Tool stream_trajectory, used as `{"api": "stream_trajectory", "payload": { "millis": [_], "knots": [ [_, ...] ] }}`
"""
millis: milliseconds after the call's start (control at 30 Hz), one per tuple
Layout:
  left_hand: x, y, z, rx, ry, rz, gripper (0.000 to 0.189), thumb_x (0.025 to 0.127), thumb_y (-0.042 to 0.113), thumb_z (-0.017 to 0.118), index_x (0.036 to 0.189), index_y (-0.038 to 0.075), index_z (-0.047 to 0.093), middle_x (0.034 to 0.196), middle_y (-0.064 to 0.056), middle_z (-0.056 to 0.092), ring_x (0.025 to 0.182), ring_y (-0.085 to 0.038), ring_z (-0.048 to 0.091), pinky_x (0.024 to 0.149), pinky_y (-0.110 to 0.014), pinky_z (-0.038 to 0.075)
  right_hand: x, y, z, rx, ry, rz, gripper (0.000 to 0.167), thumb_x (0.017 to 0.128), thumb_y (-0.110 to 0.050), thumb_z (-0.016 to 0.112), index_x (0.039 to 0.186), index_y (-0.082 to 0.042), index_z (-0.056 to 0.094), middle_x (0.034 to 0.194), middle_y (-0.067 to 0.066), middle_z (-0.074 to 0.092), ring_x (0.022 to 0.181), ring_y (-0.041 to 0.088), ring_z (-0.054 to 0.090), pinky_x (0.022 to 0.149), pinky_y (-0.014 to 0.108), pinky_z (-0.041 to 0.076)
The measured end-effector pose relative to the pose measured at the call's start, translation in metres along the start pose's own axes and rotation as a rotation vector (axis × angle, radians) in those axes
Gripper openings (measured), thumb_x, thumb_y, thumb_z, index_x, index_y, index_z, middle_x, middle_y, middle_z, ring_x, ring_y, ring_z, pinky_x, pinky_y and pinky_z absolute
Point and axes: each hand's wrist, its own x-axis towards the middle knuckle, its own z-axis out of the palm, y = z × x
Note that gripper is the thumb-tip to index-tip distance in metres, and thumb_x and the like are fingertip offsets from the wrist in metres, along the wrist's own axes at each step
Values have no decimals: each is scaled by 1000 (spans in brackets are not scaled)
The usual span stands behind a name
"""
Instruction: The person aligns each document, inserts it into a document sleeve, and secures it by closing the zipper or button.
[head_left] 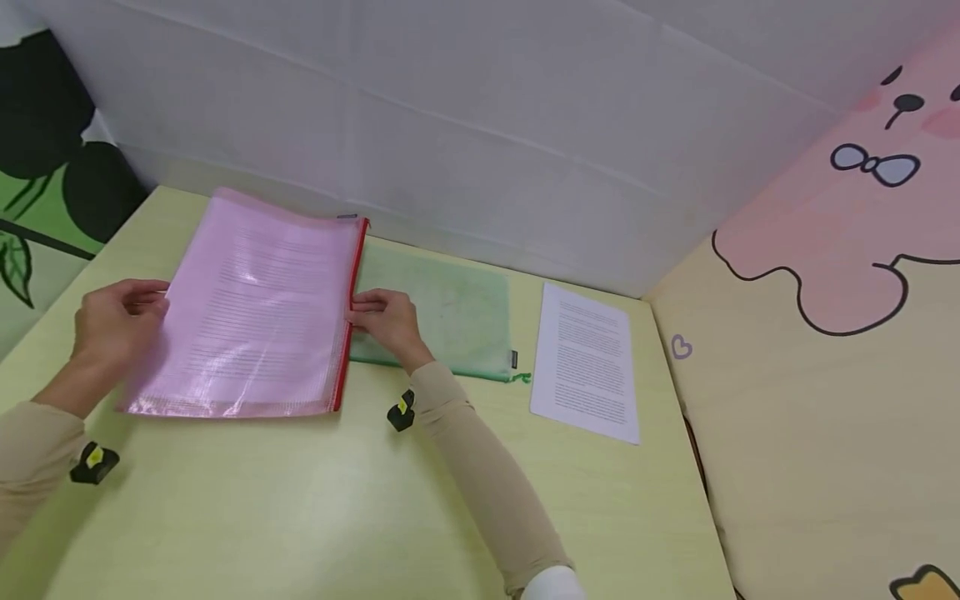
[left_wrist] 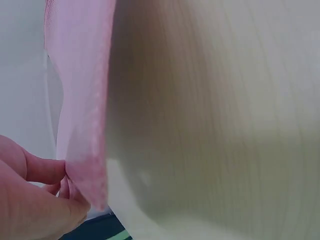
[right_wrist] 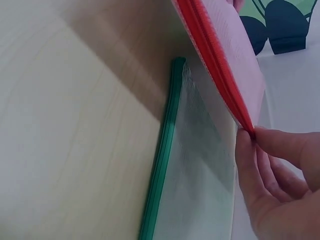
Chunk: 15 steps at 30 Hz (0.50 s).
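A pink translucent zipper pouch point(head_left: 262, 308) with a printed sheet inside is held up off the table between both hands. My left hand point(head_left: 120, 325) pinches its left edge between thumb and fingers. On the other side, my right hand point(head_left: 388, 323) pinches the red zipper point(head_left: 351, 317) along the pouch's right edge. In the right wrist view the zipper looks closed where it shows. Beneath and to the right lies a green zipper pouch point(head_left: 442, 312), partly covered by the pink one, its green zipper point(right_wrist: 162, 145) toward the front.
A printed white sheet point(head_left: 585, 362) lies on the pale wooden table point(head_left: 300, 508), right of the green pouch. A white cloth wall point(head_left: 450, 125) rises behind the table's back edge. A panel with a pink cartoon figure point(head_left: 810, 250) stands at the right.
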Motion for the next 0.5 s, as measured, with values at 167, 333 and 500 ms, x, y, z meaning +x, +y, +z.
{"api": "stream_trajectory", "payload": {
  "millis": [167, 333, 500],
  "knots": [
    [2, -7, -9, -10, 52, -16, 41, 104, 16, 49, 134, -10, 59, 74, 37, 42, 73, 12, 43, 65, -9, 38, 6, -3, 19, -67, 10, -48, 20, 85, 3, 81, 104, 2, 77, 92, 12, 77, 80, 19, 76, 74, 34, 62],
    [2, -13, -15, -6, 97, -29, 40, 102, 12, 47, 133, -11, 59, 69, 39, 40, 70, 14, 41, 66, -8, 36, 10, -3, 37, -145, 21, -62, 18, 85, -1, 83, 102, -2, 78, 89, 7, 78, 71, 5, 71, 63, 19, 57],
    [3, -17, -18, 4, 137, -44, 40, 101, 7, 44, 133, -12, 59, 69, 38, 38, 71, 11, 40, 65, -8, 36, 11, -4, 51, -159, 35, -57, 18, 85, 0, 82, 102, -1, 78, 91, 8, 78, 73, 7, 72, 62, 18, 56]
  ]
}}
